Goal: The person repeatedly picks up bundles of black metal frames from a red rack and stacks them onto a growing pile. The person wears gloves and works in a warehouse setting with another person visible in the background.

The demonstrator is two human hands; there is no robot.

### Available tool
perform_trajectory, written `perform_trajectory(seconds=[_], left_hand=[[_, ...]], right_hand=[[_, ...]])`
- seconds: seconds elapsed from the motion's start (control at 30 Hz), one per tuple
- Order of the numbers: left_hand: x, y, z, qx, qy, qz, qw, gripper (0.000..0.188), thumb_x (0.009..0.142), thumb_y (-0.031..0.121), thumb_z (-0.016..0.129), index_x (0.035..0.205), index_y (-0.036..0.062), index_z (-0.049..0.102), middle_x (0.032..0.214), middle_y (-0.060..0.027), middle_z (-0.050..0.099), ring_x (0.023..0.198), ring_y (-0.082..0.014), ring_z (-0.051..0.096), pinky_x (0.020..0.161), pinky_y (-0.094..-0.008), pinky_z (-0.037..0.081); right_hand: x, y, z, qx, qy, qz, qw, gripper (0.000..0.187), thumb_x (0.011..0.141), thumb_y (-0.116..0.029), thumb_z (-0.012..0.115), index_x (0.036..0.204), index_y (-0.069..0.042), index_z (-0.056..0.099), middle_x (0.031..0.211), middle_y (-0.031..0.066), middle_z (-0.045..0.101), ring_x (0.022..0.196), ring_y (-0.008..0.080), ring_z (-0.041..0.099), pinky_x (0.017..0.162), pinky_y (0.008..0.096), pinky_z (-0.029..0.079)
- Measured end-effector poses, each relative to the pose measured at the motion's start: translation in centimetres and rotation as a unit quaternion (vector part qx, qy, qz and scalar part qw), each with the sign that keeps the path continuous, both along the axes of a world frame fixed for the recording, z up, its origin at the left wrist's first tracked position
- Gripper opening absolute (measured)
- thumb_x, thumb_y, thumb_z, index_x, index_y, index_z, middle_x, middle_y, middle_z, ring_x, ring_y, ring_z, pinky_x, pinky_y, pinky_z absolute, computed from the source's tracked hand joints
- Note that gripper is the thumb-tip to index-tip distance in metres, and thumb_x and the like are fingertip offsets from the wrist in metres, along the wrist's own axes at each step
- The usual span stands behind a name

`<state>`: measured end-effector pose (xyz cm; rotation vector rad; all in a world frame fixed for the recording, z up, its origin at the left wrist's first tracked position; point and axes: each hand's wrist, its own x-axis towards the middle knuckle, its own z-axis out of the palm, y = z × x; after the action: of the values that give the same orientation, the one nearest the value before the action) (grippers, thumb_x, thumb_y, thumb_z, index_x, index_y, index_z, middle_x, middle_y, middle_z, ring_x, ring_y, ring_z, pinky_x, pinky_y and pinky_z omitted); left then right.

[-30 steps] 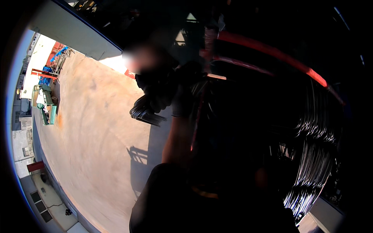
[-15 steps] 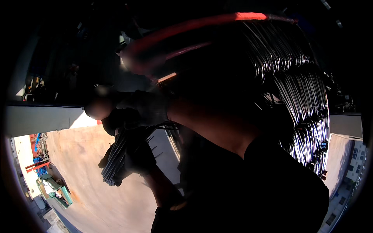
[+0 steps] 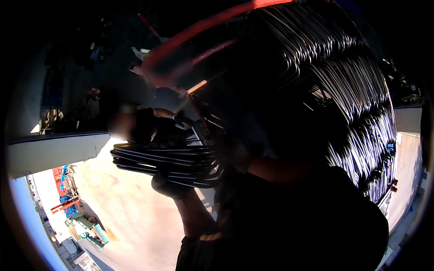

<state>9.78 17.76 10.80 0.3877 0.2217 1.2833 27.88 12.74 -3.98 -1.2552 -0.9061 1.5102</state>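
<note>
A bundle of dark, shiny metal rods with rounded bends (image 3: 165,160) lies nearly level across the middle of the view. My left hand (image 3: 168,186), in a dark glove, grips it from below near its middle. My right hand (image 3: 235,154) is in deep shadow at the bundle's right end. Its fingers cannot be made out, nor whether they close on the rods. On the right stands a large stack of similar bent rods (image 3: 357,97), layered in rows.
Another person (image 3: 144,124) stands just beyond the bundle, a gloved hand (image 3: 182,121) near a frame. A red bar (image 3: 203,25) curves across the top. Green metal bins (image 3: 88,230) stand on the pale ground (image 3: 135,226) at lower left. A low wall (image 3: 58,153) runs along the left.
The bundle has swung from steeply slanted to nearly level. My right hand has drawn back to the right, to the bundle's end. The other person's arm now shows beyond it.
</note>
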Motion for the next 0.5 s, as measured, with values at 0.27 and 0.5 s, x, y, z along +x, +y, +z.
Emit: perform_trajectory(seconds=[0.27,0.5], left_hand=[[5.6,1.3,1.1,-0.1,-0.054,-0.169,0.979,0.065,0.086,0.017,0.071,0.144,-0.0068,0.053,0.13,-0.0197,0.066,0.118,-0.0316,0.068,0.095,-0.0403,0.061],[9.2,2.9,0.8,-0.183,-0.021,-0.237,0.954,0.053,0.09,0.019,0.066,0.136,-0.0076,0.061,0.117,-0.0194,0.071,0.101,-0.0314,0.073,0.081,-0.0404,0.064]], right_hand=[[2.8,-3.6,-6.0,-0.336,0.412,-0.07,0.844,0.045,0.109,-0.038,0.057,0.138,-0.004,0.063,0.124,0.0127,0.069,0.103,0.0219,0.072,0.085,0.0372,0.062],[3.1,-2.1,-8.8,-0.277,0.452,-0.112,0.841,0.045,0.109,-0.037,0.055,0.138,-0.003,0.061,0.125,0.0128,0.068,0.103,0.0227,0.071,0.085,0.0363,0.062]])
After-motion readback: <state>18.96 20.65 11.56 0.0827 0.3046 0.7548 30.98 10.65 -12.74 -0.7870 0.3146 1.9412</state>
